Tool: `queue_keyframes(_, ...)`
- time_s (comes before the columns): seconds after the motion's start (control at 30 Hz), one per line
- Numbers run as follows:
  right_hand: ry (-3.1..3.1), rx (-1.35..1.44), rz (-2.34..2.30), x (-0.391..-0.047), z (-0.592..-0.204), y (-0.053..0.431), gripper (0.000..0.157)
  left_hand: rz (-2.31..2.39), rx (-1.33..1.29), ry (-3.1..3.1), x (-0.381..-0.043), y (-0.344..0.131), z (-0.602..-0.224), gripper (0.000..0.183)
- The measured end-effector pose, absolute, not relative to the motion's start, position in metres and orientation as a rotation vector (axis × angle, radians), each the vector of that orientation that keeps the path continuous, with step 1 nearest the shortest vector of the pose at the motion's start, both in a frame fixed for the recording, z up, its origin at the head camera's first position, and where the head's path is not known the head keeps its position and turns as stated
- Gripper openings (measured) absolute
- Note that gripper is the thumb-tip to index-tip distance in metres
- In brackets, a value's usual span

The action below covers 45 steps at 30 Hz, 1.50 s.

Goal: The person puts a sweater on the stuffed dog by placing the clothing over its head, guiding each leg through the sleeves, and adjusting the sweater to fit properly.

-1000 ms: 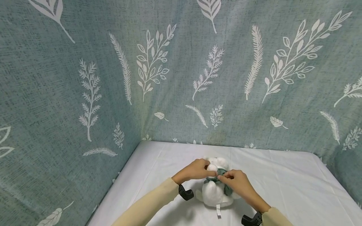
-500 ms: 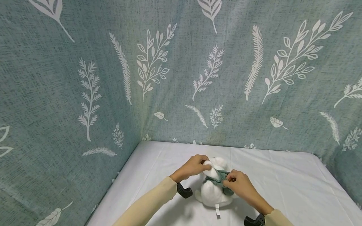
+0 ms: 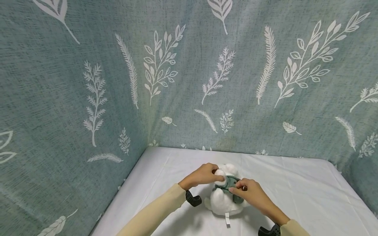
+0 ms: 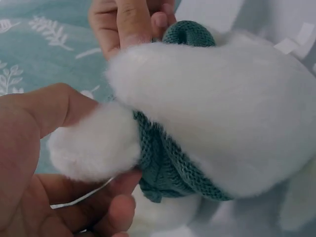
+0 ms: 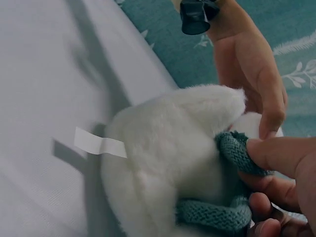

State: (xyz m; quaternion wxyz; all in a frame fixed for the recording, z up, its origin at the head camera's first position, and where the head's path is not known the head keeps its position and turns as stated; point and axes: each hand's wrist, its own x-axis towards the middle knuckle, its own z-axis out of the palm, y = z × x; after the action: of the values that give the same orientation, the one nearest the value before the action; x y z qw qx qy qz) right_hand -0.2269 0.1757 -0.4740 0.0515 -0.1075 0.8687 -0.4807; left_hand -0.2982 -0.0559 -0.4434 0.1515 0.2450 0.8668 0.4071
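A white plush toy (image 3: 220, 204) sits on the white-covered table, its tag end toward the person. Around it is a green knitted garment (image 3: 229, 183), bunched into folds in the left wrist view. My left hand (image 3: 203, 174) holds a rounded white limb (image 4: 96, 143) of the toy between thumb and fingers, close beside the knit edge. On the other side, my right hand (image 3: 250, 193) pinches the garment's rolled edge (image 5: 237, 153) between thumb and fingers. A second knit roll (image 5: 215, 216) shows below that pinch. The toy's far side is hidden.
A white fabric tag (image 5: 101, 142) sticks out from the toy's base onto the white sheet (image 3: 165, 170). Green curtains (image 3: 189, 82) with white leaf prints stand behind the table and along its left side. Each wrist wears a black camera mount (image 3: 193, 199).
My right hand has drawn the knit to the right, spreading it wider over the toy. My left hand tugged the limb up and left, then came partly back.
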Motion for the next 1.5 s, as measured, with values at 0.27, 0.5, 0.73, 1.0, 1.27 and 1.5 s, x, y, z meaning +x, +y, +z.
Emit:
queue_keyframes(0.27,2.680,-0.627,-1.358,-0.218,-0.470,0.173,0.022,1.203,0.738,2.474,-0.301,-0.059,-0.448,0.018)
queue_keyframes(0.5,2.724,-0.708,-1.369,-0.214,-0.469,0.171,0.023,1.218,0.697,2.469,-0.305,-0.064,-0.449,0.015)
queue_keyframes(0.73,2.809,-0.494,-1.430,-0.215,-0.468,0.171,0.032,1.232,0.691,2.446,-0.301,-0.064,-0.447,0.018)
queue_keyframes(1.0,2.898,-0.690,-1.218,-0.223,-0.474,0.170,0.008,1.271,0.724,2.390,-0.301,-0.066,-0.449,0.029)
queue_keyframes(1.27,2.773,-0.936,-1.116,-0.222,-0.472,0.173,0.009,1.322,0.715,2.359,-0.305,-0.069,-0.451,0.042)
queue_keyframes(1.5,2.883,-0.716,-1.206,-0.228,-0.469,0.165,0.032,1.325,0.710,2.342,-0.303,-0.067,-0.450,0.034)
